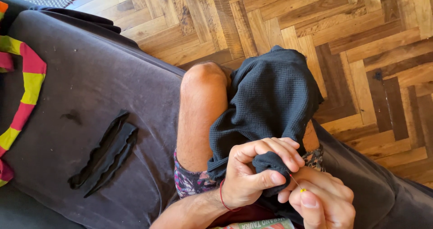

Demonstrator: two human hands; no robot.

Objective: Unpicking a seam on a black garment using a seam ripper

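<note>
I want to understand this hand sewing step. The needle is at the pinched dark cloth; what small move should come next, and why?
Probably the right hand should draw the needle on through the fold. The left hand pinches a bunched part of the dark waffle-knit cloth, and the needle's tip meets that fold, while its yellow-headed end sits at the right fingertips, so the stitch looks only begun.

Bare arms, no sleeves. Thin red string bracelet (222, 196) round left wrist. Patterned shorts (191, 182), purple-pink floral print on dark ground. Bare knee, bare thigh.
</note>
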